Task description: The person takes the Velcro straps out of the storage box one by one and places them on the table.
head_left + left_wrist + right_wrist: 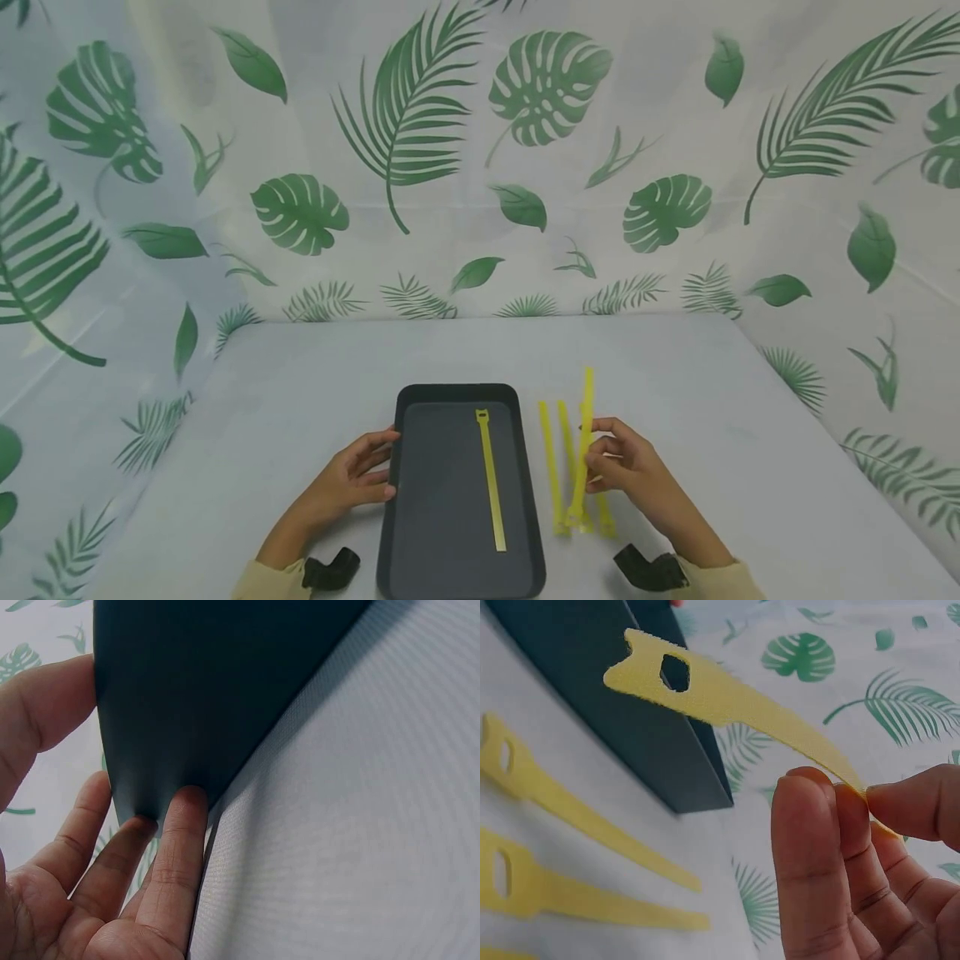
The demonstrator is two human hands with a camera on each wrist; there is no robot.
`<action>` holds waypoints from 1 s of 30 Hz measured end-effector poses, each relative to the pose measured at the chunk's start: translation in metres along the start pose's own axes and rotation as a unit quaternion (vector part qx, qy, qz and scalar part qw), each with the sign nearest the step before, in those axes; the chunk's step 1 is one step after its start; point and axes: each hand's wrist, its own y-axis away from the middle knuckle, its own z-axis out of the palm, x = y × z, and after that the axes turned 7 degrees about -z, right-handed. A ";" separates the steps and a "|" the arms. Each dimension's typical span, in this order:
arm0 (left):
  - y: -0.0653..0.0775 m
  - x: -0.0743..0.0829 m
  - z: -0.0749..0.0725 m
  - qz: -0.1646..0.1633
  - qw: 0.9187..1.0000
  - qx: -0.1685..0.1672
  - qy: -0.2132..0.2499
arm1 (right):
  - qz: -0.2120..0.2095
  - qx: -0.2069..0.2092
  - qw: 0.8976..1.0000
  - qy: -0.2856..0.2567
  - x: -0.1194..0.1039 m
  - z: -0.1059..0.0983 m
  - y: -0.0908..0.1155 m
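Note:
Between thumb and fingers, my right hand [628, 460] pinches a yellow hook-and-loop cable tie [731, 701]. Its slotted head points away from the fingers in the right wrist view, and the strap bends slightly. Below it, several more yellow cable ties [550, 462] lie side by side on the table, right of a dark grey tray [457, 392]. One cable tie [491, 483] lies lengthwise inside the tray, head at the far end. My left hand [352, 475] touches the tray's left side with its fingertips; in the left wrist view they rest against the dark outer wall [202, 690].
A white cloth covers the table [300, 367]. Behind and at both sides hangs a white curtain [450, 250] printed with green leaves. Black wrist devices [332, 570] sit at both sleeve cuffs. The tray has a raised rim all around.

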 end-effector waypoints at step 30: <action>0.003 0.003 0.002 0.010 1.000 0.008 -0.010 | 0.184 -0.009 0.980 0.079 0.021 -0.059 0.001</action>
